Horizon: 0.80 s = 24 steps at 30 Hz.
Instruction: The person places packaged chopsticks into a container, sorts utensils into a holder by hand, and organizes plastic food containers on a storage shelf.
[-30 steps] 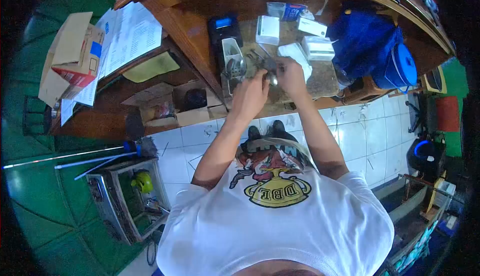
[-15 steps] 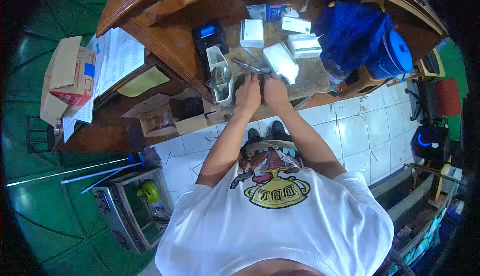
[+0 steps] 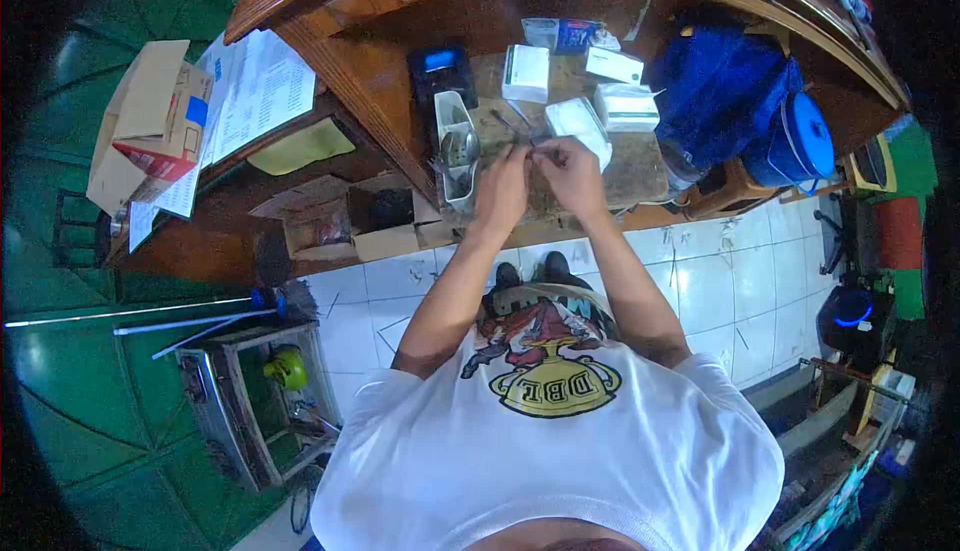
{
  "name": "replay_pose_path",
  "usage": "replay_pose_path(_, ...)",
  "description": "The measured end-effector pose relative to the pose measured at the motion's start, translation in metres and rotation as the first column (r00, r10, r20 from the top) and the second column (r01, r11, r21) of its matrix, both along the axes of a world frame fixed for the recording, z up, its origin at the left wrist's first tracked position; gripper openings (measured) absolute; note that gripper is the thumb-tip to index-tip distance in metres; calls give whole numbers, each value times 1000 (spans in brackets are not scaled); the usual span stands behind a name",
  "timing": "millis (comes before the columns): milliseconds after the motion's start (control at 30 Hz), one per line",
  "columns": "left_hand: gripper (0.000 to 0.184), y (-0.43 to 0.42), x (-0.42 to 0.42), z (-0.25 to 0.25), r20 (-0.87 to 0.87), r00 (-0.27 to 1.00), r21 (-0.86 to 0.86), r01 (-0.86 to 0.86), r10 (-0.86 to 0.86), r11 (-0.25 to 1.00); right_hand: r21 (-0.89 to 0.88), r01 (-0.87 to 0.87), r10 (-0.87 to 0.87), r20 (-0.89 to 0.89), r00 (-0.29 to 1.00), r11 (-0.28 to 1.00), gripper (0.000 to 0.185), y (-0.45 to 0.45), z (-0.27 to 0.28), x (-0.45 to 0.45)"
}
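Note:
My left hand [image 3: 503, 191] and my right hand [image 3: 573, 179] meet over the front of a worn wooden board [image 3: 630, 176]. Both sets of fingers are bent and pressed together; what they pinch, if anything, is too small to make out. Just beyond the fingertips are thin metal utensils [image 3: 512, 123], partly hidden. A white packet [image 3: 578, 123] lies behind my right hand. Left of my left hand stands a white divided holder [image 3: 450, 111] with spoons and forks [image 3: 458, 149] in it.
Several small white boxes [image 3: 526, 73] stand at the back of the board. A black device with a lit blue display [image 3: 440, 63] sits left. Blue cloth [image 3: 720, 81] and a lidded blue bucket [image 3: 795, 141] are on the right. An open cardboard box [image 3: 150, 126] stands far left.
My right hand has lifted and turned inward, bringing its fingertips to those of my left hand. The utensils lie at a different angle. The whole view has shifted slightly.

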<state>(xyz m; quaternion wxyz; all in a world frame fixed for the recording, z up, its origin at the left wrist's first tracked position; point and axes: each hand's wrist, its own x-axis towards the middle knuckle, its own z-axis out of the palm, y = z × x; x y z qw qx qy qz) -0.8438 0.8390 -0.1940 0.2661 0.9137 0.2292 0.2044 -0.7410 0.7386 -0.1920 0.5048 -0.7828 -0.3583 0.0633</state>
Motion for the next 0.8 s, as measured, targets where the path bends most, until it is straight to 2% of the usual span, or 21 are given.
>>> replay_pose_path(33, 21, -3, 0, 11, 15, 1000, -31, -13, 14, 999, 104, -18, 30, -120, 992, 994, 22, -2, 20, 1)
replay_pose_path(67, 21, -6, -1, 25, 17, 1000, -31, -13, 14, 999, 108, -13, 39, -243, 969, 994, 22, -4, 39, -2)
replay_pose_path(200, 23, -9, -15, 80, 168, 986, -60, -8, 18, 998, 169, 10, 36, -269, 963, 986, 23, 0, 80, -8)
replay_pose_path(267, 21, -6, -23, 102, 215, 977, -43, -7, 16, 999, 333, -9, 120, -315, 941, 943, 23, 4, 97, -15)
replay_pose_path(300, 18, -5, -28, 114, 266, 964, -24, -14, 19, 1000, 334, -9, 121, -316, 941, 943, 23, 6, 109, -19)
replay_pose_path(433, 12, 8, -49, 138, 349, 935, 43, -78, 58, 996, 431, -150, 264, -218, 940, 890, 22, 23, 136, -33)
replay_pose_path(467, 13, 8, -54, 146, 309, 947, 45, -104, 86, 994, 443, -200, 301, -171, 938, 874, 22, 29, 138, -35)
replay_pose_path(567, 14, 20, -68, 140, 272, 949, 80, -185, 157, 979, 449, -256, 347, -132, 929, 856, 21, 46, 130, -45)
replay_pose_path(600, 14, 24, -72, 133, 282, 945, 73, -193, 166, 978, 447, -252, 372, -205, 905, 858, 22, 52, 123, -49)
replay_pose_path(633, 14, 27, -75, 127, 284, 943, 77, -200, 170, 977, 450, -258, 379, -202, 903, 855, 22, 55, 117, -51)
replay_pose_path(700, 14, 32, -82, 116, 224, 955, 74, -217, 196, 973, 281, -284, 322, -103, 941, 917, 21, 62, 105, -54)
replay_pose_path(733, 16, 32, -85, 114, 161, 961, 11, -231, 226, 973, 314, -285, 322, -72, 944, 906, 21, 65, 99, -57)
replay_pose_path(800, 17, 37, -89, 102, 148, 960, 3, -241, 238, 971, 295, -301, 339, -84, 937, 907, 21, 70, 85, -59)
